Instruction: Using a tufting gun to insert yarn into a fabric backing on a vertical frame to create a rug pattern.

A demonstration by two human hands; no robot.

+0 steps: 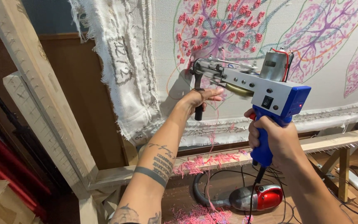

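Head view: held a blue tufting gun (266, 93) against the stretched cloth (311, 79), needle end just below the pink tufted leaf (216, 29). Right hand (272, 139) closed round the grip; left hand (197, 99) wrapped on the black front handle (198, 103). Best kept square to the cloth, pressed firmly, judged from the grip.

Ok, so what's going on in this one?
A person is working a tufting gun against stretched backing cloth on a wooden frame. The right hand grips the blue handle, and the left hand holds the black front grip. Pink leaf patterns are partly tufted; yarn scraps litter the lower beam.
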